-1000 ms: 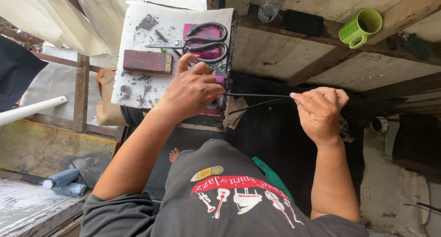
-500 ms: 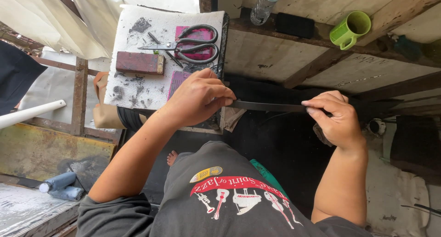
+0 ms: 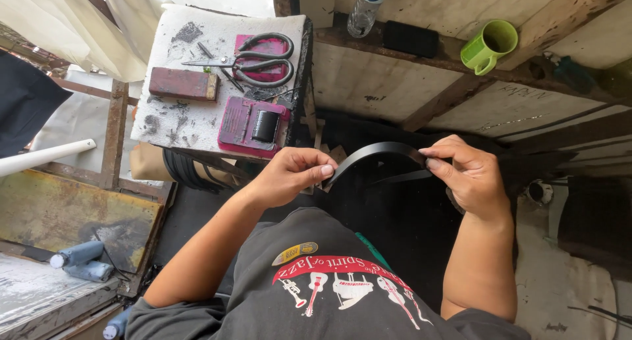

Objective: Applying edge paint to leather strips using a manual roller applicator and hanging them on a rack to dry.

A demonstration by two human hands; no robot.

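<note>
Clear bottle (image 3: pixel 366 7) cut off (top edge).

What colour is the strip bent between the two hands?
Black, a plain curved strip pinched by the left hand and right hand; the head view shows it.

A black strip (image 3: pixel 378 153), a lime-green mug (image 3: pixel 489 45), a reddish-brown block (image 3: pixel 182 84), and black-handled scissors (image 3: pixel 253 59) on a soot-smudged white table (image 3: pixel 172 119).

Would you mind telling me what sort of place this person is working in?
Probably a small craft workshop, perhaps for leather or strap work: large scissors lie on a stained work block, both hands bend a black strip, and rough wooden shelving stands behind.
</note>
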